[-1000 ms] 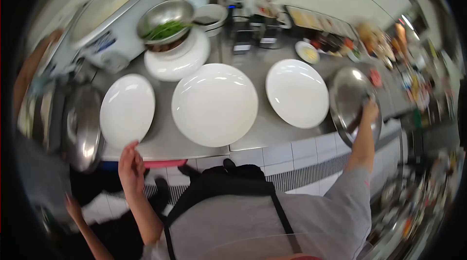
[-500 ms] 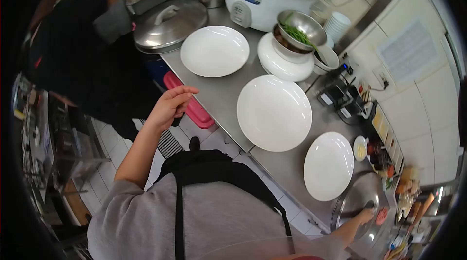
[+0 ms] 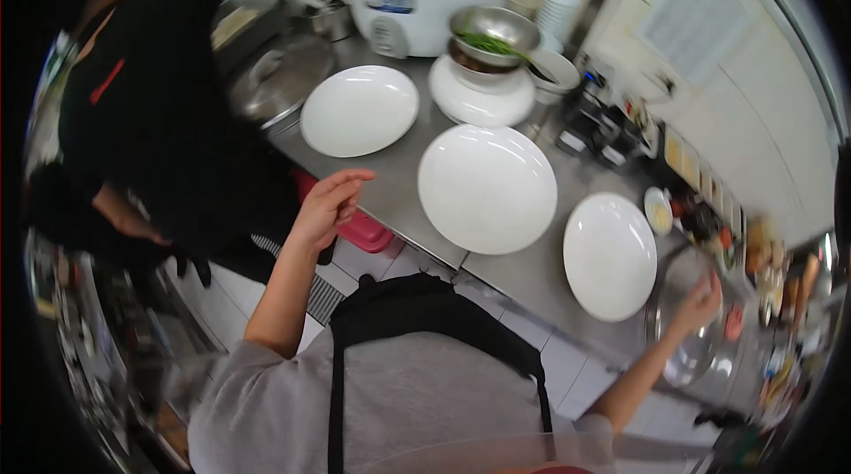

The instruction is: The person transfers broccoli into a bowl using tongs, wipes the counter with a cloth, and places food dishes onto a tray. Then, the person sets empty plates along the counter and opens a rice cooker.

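Observation:
My left hand (image 3: 330, 210) hovers in front of the counter edge, index finger stretched out and the others loosely bent, holding nothing. Closest to it are a round white plate (image 3: 360, 111) and a larger one (image 3: 487, 189) on the steel counter. Over at the right, my right hand (image 3: 696, 307) is at the top of a domed metal lid (image 3: 696, 359), its fingers drawn together where the knob is; the hand hides the knob, and the area is blurred. Beside this lid lies an oval white plate (image 3: 610, 257).
A large rice cooker (image 3: 425, 4) stands at the back. Before it, a metal bowl of green vegetables (image 3: 492, 35) tops a stack on upturned white dishes (image 3: 479, 102). A co-worker in black (image 3: 168, 111) stands close on my left. Condiment containers (image 3: 700, 168) line the wall.
The view has swung, so the counter appears shifted. My right hand has risen slightly at the lid. The co-worker has turned and stands nearer. My left hand keeps nearly the same pose.

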`<state>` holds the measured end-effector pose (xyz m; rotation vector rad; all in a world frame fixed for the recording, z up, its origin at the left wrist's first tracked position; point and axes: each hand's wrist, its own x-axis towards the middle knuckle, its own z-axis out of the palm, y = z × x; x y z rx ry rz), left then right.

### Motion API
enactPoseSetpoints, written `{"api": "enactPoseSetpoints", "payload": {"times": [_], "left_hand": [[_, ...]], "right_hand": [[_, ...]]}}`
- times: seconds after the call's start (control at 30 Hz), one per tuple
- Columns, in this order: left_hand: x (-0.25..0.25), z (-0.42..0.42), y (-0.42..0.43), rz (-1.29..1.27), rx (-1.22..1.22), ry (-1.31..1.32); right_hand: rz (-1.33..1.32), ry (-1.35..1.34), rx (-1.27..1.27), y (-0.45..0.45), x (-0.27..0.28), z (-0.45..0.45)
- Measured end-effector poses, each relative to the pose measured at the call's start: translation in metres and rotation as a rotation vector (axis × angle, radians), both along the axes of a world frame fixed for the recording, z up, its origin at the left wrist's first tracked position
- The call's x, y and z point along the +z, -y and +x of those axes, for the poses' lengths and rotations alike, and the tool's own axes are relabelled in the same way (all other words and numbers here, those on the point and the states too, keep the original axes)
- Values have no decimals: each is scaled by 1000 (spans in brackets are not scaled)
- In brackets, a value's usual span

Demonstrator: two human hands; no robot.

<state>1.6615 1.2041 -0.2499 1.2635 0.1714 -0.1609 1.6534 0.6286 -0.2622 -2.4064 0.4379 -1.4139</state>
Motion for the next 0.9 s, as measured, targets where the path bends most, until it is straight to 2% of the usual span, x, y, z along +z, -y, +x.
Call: {"api": "enactPoseSetpoints", "payload": {"times": [0.03,0.07,0.17,0.23,0.33,0.4,0.53,0.63,0.67,0.73,0.83,0.9], "left_hand": [[0,0,2,-15,29,4],[0,0,4,-32,61,9],[-4,3,9,-30,4,-2],[-11,5,13,-45,-6,-2],[-21,5,25,-76,-32,-24],[-23,4,33,-80,-63,-48],[-30,9,41,-89,-145,-51],[-66,29,38,263,-89,-138],[-76,38,40,261,-95,-131],[-92,51,45,369,52,-190],[-109,66,53,482,-97,-161],[-112,65,59,457,-121,-146]], "right_hand": [[49,128,114,-25,-9,-5],[-12,141,138,-52,-12,-14],[62,144,371,-128,-26,-30],[298,90,503,-169,-39,-35],[336,-17,562,-202,-60,-37],[277,-203,664,-217,-66,-36],[409,-301,714,-224,-84,-26],[929,-492,655,-220,-97,-23],[925,-484,651,-217,-99,-21],[1217,-464,632,-210,-106,-20],[1273,-430,580,-196,-107,-15],[1259,-440,581,-189,-106,-10]]}}
